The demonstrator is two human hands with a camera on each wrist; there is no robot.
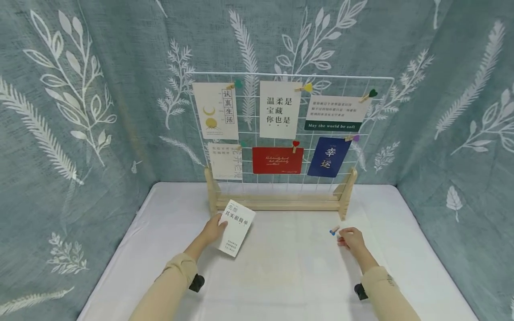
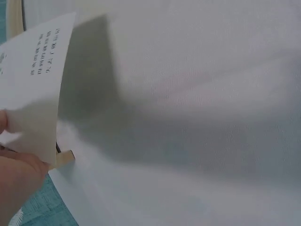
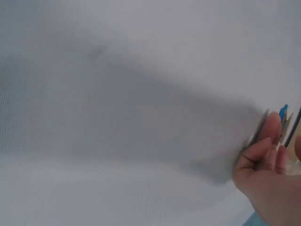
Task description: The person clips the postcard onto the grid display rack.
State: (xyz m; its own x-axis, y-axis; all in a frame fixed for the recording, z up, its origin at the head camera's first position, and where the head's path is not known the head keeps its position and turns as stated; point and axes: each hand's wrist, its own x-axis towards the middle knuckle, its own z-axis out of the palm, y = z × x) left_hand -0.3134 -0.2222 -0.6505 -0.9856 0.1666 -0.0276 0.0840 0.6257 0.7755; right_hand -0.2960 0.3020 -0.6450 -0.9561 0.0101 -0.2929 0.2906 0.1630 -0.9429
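My left hand pinches a white printed card by its left edge, thumb on the printed face and fingers behind. The card is tilted over the white table, just in front of the rack's left foot; in the left wrist view the card casts a shadow on the cloth. At the right, my right hand has bent fingers and thumb apart, right beside a small wooden clothespin with a blue decoration. The right wrist view has this clothespin beyond the fingers, partly hidden.
A white wire grid rack on a wooden base stands at the back. Several cards hang from it on heart-decorated clothespins, including a red card and a blue card. Patterned curtains surround the table.
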